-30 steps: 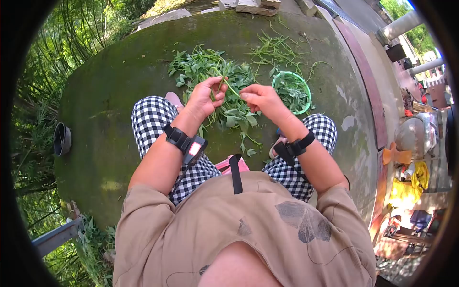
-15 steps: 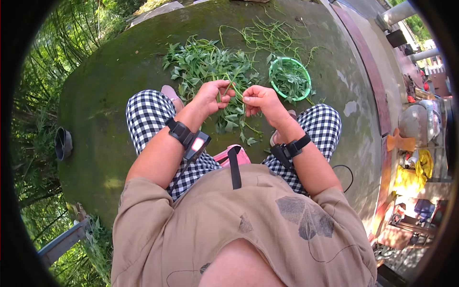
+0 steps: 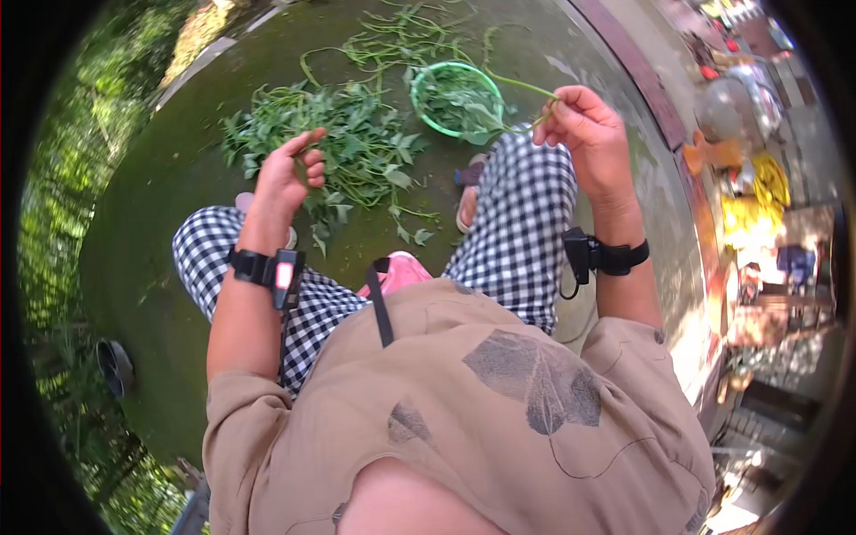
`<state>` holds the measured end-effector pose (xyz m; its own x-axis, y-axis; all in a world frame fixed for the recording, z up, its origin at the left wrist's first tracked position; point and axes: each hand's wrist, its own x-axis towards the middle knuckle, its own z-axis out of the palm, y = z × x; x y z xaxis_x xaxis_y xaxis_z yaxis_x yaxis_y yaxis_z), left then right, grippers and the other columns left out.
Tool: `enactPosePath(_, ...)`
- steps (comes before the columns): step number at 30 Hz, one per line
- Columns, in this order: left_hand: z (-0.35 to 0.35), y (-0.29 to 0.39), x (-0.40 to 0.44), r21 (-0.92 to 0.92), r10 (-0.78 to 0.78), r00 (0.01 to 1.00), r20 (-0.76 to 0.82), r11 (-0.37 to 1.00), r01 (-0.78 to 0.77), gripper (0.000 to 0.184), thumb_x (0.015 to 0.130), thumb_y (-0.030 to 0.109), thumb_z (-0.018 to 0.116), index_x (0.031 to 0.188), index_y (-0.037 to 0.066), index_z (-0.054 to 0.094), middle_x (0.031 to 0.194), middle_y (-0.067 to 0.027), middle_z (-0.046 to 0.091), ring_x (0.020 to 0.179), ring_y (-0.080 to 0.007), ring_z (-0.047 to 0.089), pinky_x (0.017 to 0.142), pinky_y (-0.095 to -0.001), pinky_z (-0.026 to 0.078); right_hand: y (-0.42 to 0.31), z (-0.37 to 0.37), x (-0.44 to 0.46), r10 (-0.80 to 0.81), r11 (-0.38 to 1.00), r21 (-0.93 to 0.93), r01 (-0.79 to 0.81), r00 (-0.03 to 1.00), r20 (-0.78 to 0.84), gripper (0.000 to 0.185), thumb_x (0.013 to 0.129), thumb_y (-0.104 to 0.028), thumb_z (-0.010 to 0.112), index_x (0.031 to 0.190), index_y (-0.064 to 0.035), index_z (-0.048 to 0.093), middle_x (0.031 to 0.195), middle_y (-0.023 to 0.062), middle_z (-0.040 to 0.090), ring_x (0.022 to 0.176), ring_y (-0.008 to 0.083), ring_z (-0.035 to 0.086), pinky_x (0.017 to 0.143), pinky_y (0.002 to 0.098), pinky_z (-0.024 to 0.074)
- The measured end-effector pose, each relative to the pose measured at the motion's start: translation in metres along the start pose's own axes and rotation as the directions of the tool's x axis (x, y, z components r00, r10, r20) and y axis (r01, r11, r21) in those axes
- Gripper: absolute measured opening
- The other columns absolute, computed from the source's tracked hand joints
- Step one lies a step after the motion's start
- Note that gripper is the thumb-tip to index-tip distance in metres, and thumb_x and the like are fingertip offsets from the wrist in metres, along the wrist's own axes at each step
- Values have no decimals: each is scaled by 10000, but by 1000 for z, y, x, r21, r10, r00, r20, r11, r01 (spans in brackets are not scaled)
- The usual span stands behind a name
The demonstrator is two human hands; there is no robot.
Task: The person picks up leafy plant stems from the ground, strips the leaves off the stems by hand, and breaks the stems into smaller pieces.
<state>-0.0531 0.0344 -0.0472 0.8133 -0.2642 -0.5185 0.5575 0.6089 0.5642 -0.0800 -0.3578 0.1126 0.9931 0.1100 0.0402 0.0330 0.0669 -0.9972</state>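
My right hand (image 3: pixel 584 138) is raised to the right of the green plastic basket (image 3: pixel 415 100), its fingers pinching a leafy green vine stem (image 3: pixel 522 86). The stem stretches left from my fingertips, and a leaf (image 3: pixel 486 125) hangs close to the basket's near rim. Cut leaves (image 3: pixel 453 96) lie inside the basket. My left hand (image 3: pixel 290 174) hovers by the near-left side of a heap of leafy vines (image 3: pixel 348 134). Its index finger is stretched out and the others are loosely curled, with nothing visible in them.
Bare stems (image 3: pixel 401 37) lie on the mossy concrete floor (image 3: pixel 169 169) beyond the basket. Checked trouser legs (image 3: pixel 513 209) flank a pink seat (image 3: pixel 406 269). A dark pot (image 3: pixel 114 367) stands at the far left. Various household items and a yellow cloth (image 3: pixel 753 209) are along the right.
My hands have parted. The right has swung right and up with a vine stem; the left has drawn back from it. The view has shifted, so the heap and basket appear further left.
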Motion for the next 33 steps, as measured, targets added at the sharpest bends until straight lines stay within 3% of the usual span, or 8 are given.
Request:
enactPosePath(3,8,-3,-1,79,14,1000,-27,997,-12,340,996,269,461,1272,81,522,675,36,347,576,-104,335,512,-257,291,-29,-67,-57,-51,994,-106,32,982,-180,121,898,-103,599,959,-2,627,771,34,638,657,133,623,604,224,452)
enactPosePath(8,-13,-15,18,141,-48,996,-69,988,57,297,1006,245,439,1226,83,555,674,32,380,576,-109,343,506,-264,308,-18,-156,-184,166,871,-363,-333,892,-420,86,879,-113,611,916,-36,617,737,7,613,639,97,600,586,212,440)
enactPosePath(13,-32,-33,28,193,-117,975,-192,969,154,268,1001,230,454,1194,83,566,676,28,402,570,-110,358,512,-264,333,72,-176,-256,488,743,-212,-635,731,-478,41,849,-84,618,846,-47,600,702,-7,587,593,85,575,511,220,442)
enactPosePath(20,-42,-45,21,237,-78,957,-281,960,148,254,994,230,456,1145,84,597,716,-12,491,627,-160,457,544,-307,390,280,-164,-222,673,635,-216,-741,669,-316,53,788,-66,624,768,-27,594,620,50,575,481,164,565,433,324,470)
enactPosePath(27,-31,-50,1,247,-32,943,-330,962,119,251,991,230,470,1144,74,594,689,-16,485,610,-165,476,540,-297,394,342,-148,-150,687,575,-385,-722,682,-252,42,769,-49,617,746,-16,607,634,55,602,518,169,581,434,344,488)
enactPosePath(28,-30,-53,-1,228,-36,933,-358,966,124,248,990,225,476,1137,62,592,683,-20,491,590,-167,477,524,-293,392,353,-150,-141,674,599,-341,-725,686,-274,61,745,-52,609,768,3,625,624,105,611,467,232,596,442,374,486)
enactPosePath(31,-53,-56,-1,229,-66,936,-345,961,153,248,991,228,473,1132,62,593,682,-22,499,584,-171,481,511,-302,395,373,-152,-117,670,677,-101,-729,667,-325,163,763,-49,634,910,15,668,696,111,640,513,221,615,466,366,494)
enactPosePath(33,-69,-56,-1,236,-78,916,-394,955,182,259,994,246,460,1141,76,587,684,-25,503,576,-180,476,514,-319,392,374,-151,-112,677,660,-31,-751,612,-408,368,792,-83,673,1148,5,636,803,124,661,563,200,616,496,345,486)
